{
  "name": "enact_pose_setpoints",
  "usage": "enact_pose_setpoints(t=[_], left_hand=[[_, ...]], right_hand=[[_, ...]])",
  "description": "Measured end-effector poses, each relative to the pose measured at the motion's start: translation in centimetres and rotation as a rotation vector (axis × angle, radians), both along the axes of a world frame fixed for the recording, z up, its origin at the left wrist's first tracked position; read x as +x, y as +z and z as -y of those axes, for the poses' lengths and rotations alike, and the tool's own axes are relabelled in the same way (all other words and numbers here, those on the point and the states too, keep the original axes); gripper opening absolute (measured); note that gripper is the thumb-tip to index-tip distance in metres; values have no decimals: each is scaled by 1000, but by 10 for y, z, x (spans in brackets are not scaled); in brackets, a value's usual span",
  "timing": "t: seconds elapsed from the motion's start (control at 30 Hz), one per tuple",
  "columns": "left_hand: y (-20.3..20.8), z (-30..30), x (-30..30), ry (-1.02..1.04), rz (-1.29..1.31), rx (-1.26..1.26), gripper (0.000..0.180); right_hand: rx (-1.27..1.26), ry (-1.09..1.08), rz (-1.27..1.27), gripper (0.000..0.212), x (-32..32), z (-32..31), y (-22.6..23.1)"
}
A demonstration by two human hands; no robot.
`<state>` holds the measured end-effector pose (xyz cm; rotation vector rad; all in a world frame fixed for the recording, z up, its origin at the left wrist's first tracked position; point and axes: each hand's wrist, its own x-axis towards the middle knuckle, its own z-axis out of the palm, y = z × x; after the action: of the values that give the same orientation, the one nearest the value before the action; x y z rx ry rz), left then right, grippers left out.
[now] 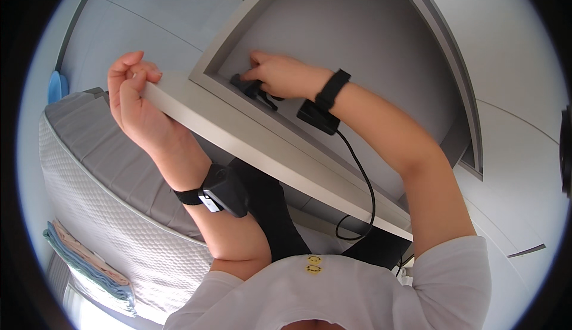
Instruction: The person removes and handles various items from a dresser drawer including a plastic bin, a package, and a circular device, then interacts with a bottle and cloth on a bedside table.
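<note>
A pulled-out drawer (357, 44) with a grey bottom and a pale front panel (238, 133) lies before me. My right hand (277, 75) reaches down into its near left corner. The fingers there are closed on a small black object (244, 85) with a strap-like or cable-like tail; my fingers partly cover it, so its kind does not show. My left hand (136, 94) is beside the left end of the front panel, palm up, with loosely bent fingers apart and nothing visible in them. Whether it touches the panel I cannot tell.
Both wrists carry black strapped devices (225, 190); a black cable (370, 181) loops from the right one over the drawer front. At left stands a bed with a quilted mattress (143, 246), and folded cloths (89, 267) lie on it. Pale cabinet fronts (512, 151) are at right.
</note>
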<state>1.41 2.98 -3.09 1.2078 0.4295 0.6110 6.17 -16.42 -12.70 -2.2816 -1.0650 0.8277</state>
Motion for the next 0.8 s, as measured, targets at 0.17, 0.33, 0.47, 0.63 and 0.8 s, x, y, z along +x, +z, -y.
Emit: enact_pose_setpoints(t=[0.17, 0.33, 0.47, 0.63, 0.8], left_hand=[[-1, -2, -2, 6, -16, 1, 23], [0, 4, 2, -16, 19, -30, 22], [-1, 2, 1, -20, 21, -23, 22], [-1, 1, 1, -20, 22, -21, 22], [0, 2, 0, -6, 3, -10, 23]], right_hand=[[231, -246, -279, 40, -6, 37, 4], [371, -769, -598, 40, 0, 94, 9], [124, -655, 206, 55, -17, 100, 6], [38, -377, 114, 67, -39, 80, 9], [122, -70, 147, 75, -38, 46, 5]])
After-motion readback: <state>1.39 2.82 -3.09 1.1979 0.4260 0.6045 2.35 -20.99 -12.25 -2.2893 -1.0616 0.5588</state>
